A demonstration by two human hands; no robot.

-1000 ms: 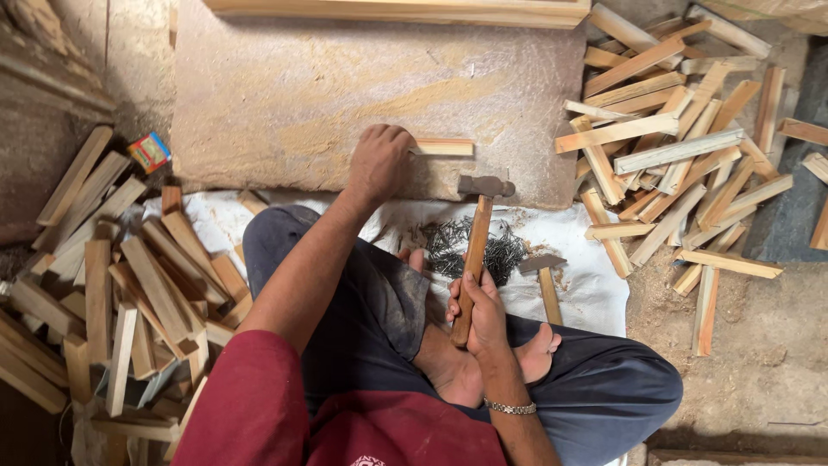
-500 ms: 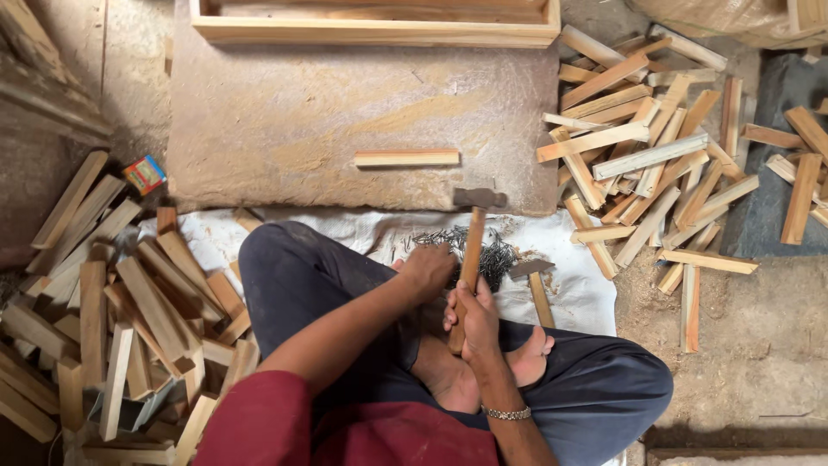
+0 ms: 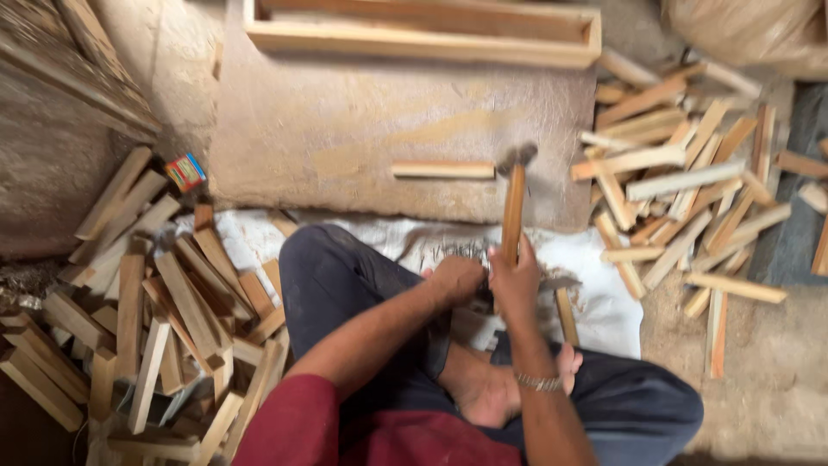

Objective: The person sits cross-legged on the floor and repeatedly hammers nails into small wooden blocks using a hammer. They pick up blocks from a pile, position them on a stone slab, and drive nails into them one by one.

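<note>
Raised since half a second ago, the hammer (image 3: 514, 203) now points toward twelve o'clock, its head just beside the wooden strip (image 3: 442, 170) on the stone slab (image 3: 345, 129). Right hand (image 3: 516, 280) fingers wrap the handle; the left hand (image 3: 455, 280), at nine o'clock of it, is curled, contents hidden.

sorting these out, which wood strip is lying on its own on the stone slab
The short pale strip lying flat on the slab, just left of the hammer head. The others are heaped in piles at left and right.
</note>
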